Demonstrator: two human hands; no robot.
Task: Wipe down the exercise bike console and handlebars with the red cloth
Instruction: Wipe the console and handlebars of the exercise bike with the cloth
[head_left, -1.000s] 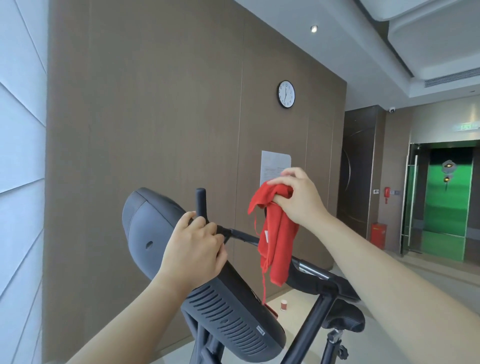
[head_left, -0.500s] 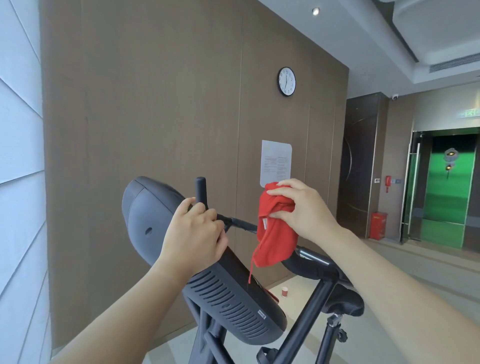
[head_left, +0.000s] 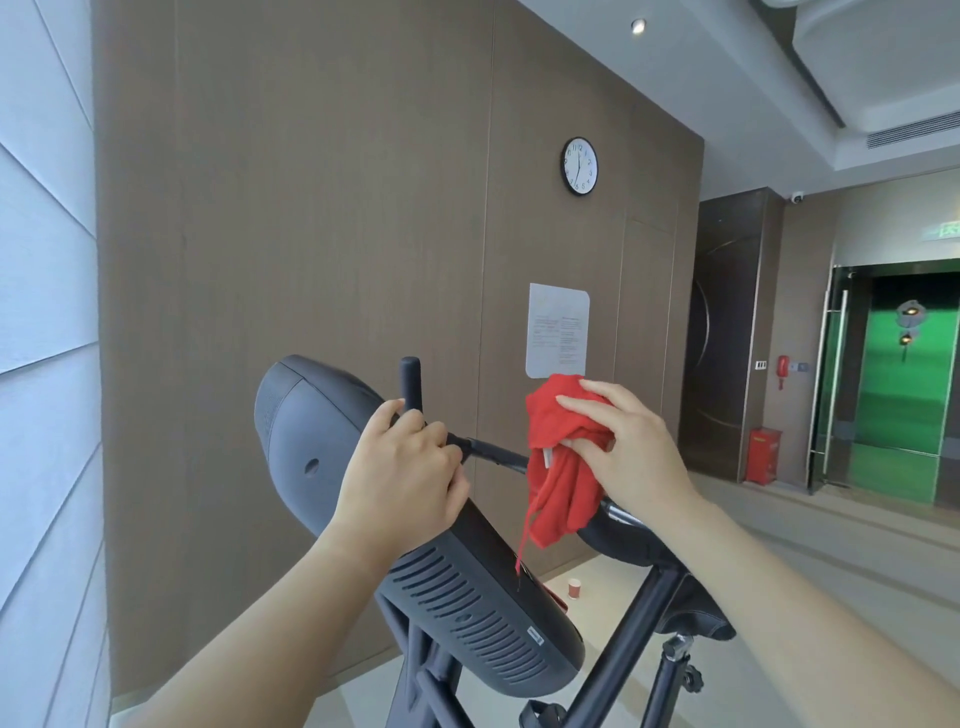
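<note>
The dark exercise bike console (head_left: 311, 457) tilts in front of me, its vented back (head_left: 467, 613) facing me. My left hand (head_left: 400, 478) grips the top edge of the console beside an upright black handlebar post (head_left: 410, 384). A thin black handlebar (head_left: 493, 454) runs right from there. My right hand (head_left: 628, 447) holds the bunched red cloth (head_left: 561, 467) over that bar, and the cloth hangs down across it. A red thread dangles to the console.
A brown panelled wall with a clock (head_left: 579, 166) and a paper notice (head_left: 558, 327) stands close behind the bike. The bike seat (head_left: 696, 618) and frame tubes are at lower right. A small cup (head_left: 574, 588) sits on the floor. Green glass doors (head_left: 893, 384) are far right.
My right hand has brought the red cloth down and closer to the handlebar, bunching it more. My left hand has kept its grip on the console.
</note>
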